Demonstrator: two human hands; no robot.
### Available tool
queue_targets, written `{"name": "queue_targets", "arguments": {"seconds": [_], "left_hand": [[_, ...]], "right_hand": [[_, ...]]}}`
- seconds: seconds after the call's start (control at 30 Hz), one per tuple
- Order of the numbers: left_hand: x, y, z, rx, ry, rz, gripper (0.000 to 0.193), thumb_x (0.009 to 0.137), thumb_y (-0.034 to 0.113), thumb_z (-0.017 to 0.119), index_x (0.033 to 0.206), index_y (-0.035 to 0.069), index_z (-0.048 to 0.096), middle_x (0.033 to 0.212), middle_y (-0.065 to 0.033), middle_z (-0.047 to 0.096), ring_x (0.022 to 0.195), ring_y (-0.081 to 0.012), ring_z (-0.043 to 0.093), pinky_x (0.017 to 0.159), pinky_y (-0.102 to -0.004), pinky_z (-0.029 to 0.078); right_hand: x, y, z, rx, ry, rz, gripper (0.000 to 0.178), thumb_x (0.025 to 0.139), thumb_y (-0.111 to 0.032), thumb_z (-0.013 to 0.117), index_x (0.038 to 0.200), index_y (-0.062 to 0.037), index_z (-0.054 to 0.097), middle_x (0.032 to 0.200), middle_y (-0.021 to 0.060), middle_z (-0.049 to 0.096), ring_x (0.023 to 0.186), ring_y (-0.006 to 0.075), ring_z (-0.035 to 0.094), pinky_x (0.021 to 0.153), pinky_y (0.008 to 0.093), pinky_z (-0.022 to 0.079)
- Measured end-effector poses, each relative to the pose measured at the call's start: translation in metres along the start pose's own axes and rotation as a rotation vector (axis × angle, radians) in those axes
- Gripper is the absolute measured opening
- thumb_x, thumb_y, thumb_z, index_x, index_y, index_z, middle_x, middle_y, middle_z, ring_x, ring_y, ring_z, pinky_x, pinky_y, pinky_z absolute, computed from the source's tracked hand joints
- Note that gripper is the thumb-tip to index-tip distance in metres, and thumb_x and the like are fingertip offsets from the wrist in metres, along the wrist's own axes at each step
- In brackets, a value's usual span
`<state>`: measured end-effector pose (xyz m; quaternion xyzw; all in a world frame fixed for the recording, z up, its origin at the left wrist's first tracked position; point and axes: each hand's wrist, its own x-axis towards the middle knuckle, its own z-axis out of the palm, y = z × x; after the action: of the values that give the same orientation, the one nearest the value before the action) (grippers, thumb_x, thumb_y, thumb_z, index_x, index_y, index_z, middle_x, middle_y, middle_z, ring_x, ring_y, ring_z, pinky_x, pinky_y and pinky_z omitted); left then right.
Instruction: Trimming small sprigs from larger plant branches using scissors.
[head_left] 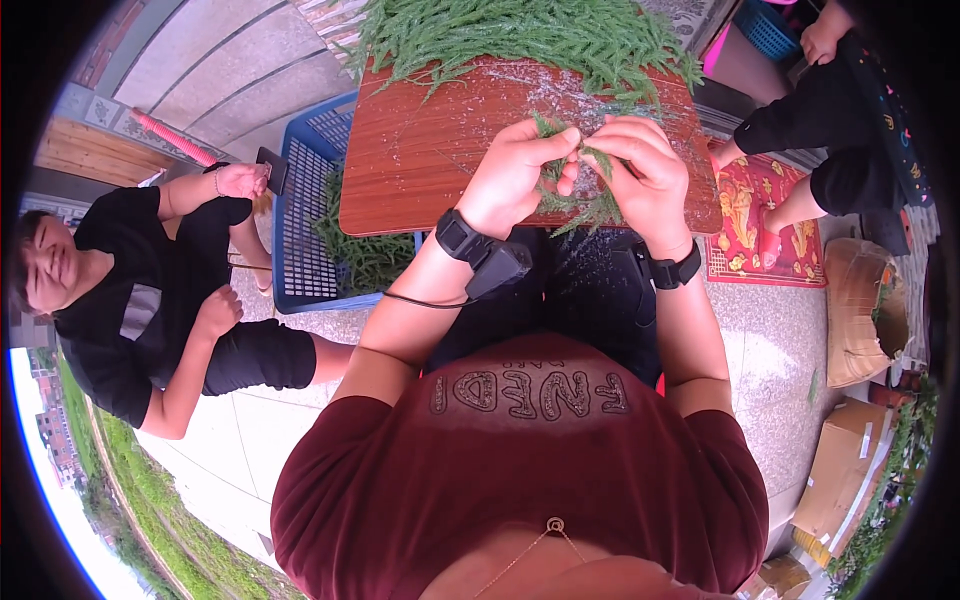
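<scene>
Both my hands meet over the near edge of a red-brown wooden table (420, 150). My left hand (522, 165) is closed, thumb pressed against the fingers, on a feathery green sprig (548, 128). Close beside it, my right hand (645, 170) pinches the same greenery between thumb and fingers. More of the fronds (590, 208) hang below the hands, past the table edge. Just where the fingertips meet, the detail is too small to make out. A thick heap of similar green sprigs (520, 35) covers the far part of the table, with whitish bits scattered in front of it.
Left of the table stands a blue plastic basket (300, 290) holding more sprigs (365, 262). A person in black (130, 290) sits at the left, holding a dark phone-like object (272, 170). At right are another person's legs, a red patterned mat (735, 255) and cardboard boxes (845, 465).
</scene>
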<state>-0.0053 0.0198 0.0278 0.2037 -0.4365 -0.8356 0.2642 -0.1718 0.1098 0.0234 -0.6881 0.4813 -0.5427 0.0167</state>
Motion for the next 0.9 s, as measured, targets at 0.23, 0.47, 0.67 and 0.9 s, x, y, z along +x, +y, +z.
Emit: {"name": "queue_targets", "arguments": {"seconds": [0.23,0.47,0.67,0.9], "left_hand": [[-0.007,0.007,0.007,0.110,-0.143,0.093,0.016,0.094,0.018,0.061,0.097,0.002,0.061,0.077,-0.0045,0.062,0.063,-0.0104,0.056,0.055,-0.0227,0.045],[-0.002,0.003,0.000,0.216,-0.217,0.129,0.013,0.093,0.015,0.061,0.096,0.002,0.063,0.076,-0.0054,0.065,0.065,-0.0089,0.058,0.054,-0.0208,0.044],[0.001,0.003,-0.005,0.345,-0.133,0.162,0.011,0.091,0.011,0.064,0.095,0.001,0.065,0.074,-0.0047,0.065,0.062,-0.0084,0.058,0.053,-0.0210,0.045],[0.012,-0.016,-0.004,0.747,0.133,0.199,0.011,0.088,0.010,0.066,0.091,-0.001,0.065,0.069,-0.0038,0.063,0.054,-0.0086,0.057,0.047,-0.0232,0.044]], "right_hand": [[-0.007,0.020,-0.011,1.233,-0.205,0.680,0.033,0.089,-0.021,0.061,0.108,0.0064,0.060,0.100,0.0159,0.064,0.099,0.0266,0.061,0.087,0.0364,0.047],[-0.023,0.034,0.013,1.398,-0.349,0.733,0.041,0.088,-0.031,0.061,0.105,0.0058,0.059,0.100,0.0179,0.064,0.094,0.0293,0.062,0.088,0.0360,0.046],[-0.015,0.016,0.011,0.983,-0.221,0.786,0.023,0.083,-0.021,0.069,0.088,-0.0016,0.060,0.086,0.0091,0.064,0.079,0.0218,0.061,0.074,0.0340,0.047],[-0.022,0.012,0.029,-0.348,-0.020,0.166,0.027,0.081,-0.011,0.073,0.068,-0.0052,0.050,0.065,-0.0049,0.053,0.059,0.0082,0.048,0.054,0.0290,0.040]]}}
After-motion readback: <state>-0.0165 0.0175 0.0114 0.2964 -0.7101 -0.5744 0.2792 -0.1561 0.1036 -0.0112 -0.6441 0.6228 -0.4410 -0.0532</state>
